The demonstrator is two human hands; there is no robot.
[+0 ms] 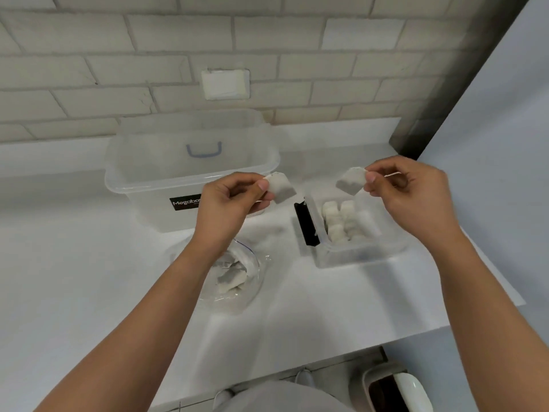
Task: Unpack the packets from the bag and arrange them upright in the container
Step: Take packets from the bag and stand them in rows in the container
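— Packets?
— Two aloft. One packet [281,188] pinched at its near corner between thumb and fingers of the left hand [230,200], hanging tilted just beyond the fingertips. A second packet [351,181] pinched the same way by the right hand [408,191], tilted, jutting out to that hand's inner side. Apart from each other, both clear of the desk [89,278].
— And the remaining ones?
— More packets [230,276] heaped loose inside the bag [237,281], lying flat, not upright. Bag below the left wrist, partly hidden by that forearm, mouth open, resting on the desk.
— Container?
— Small clear container [356,254] below and between the two hands, nearer the right one. Rows of pale packets [344,221] already standing in it, packed close together. Exact count hard to tell through the blur. Black lid [306,224] propped on edge against the container's side nearest the left hand.
— Anything further out?
— Large clear tub [190,176] beyond the left hand, label partly covered by that hand, blue handle [204,150] showing through its far wall. White brick wall [267,55] behind, with a pale plate [225,84] set in it. Under the desk edge, near the right elbow, a bin [395,388] on the floor.
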